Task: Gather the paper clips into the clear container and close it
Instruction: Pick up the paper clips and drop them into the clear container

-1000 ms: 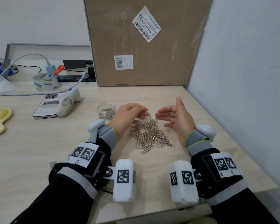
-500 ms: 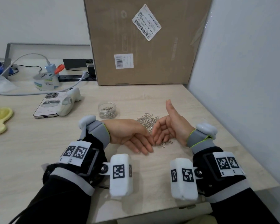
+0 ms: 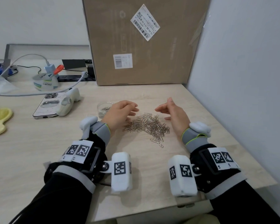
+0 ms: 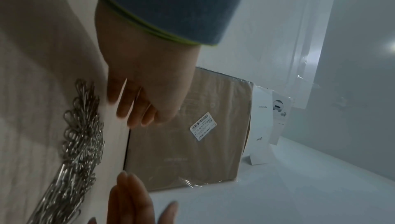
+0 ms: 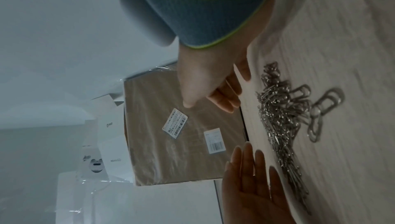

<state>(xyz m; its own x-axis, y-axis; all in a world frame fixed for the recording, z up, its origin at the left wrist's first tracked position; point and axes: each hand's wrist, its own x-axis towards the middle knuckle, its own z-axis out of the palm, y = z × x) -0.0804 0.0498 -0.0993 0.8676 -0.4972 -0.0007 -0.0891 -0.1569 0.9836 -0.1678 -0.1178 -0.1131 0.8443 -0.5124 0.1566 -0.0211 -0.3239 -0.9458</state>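
Note:
A heap of silver paper clips (image 3: 147, 126) lies on the light wooden table (image 3: 31, 151), between my two hands. My left hand (image 3: 129, 110) hovers at the heap's far left with loosely curved fingers that hold nothing. It covers the right side of the small clear container (image 3: 103, 109), which has a few clips in it. My right hand (image 3: 163, 107) stands on edge at the heap's far right, fingers relaxed and empty. The wrist views show the paper clips (image 4: 79, 143) (image 5: 282, 126) beside the open left hand (image 4: 145, 102) and right hand (image 5: 215, 92).
A tall cardboard box (image 3: 144, 42) stands at the back, with a white wall (image 3: 241, 78) close on the right. To the left lie a phone (image 3: 47, 105) with a white device (image 3: 68, 102) on it, a tape roll (image 3: 44, 83), cables and a yellow mirror (image 3: 0, 118).
Half a second ago my hands lay together low over the clips. They have since lifted, parted and moved back, so the heap shows between them.

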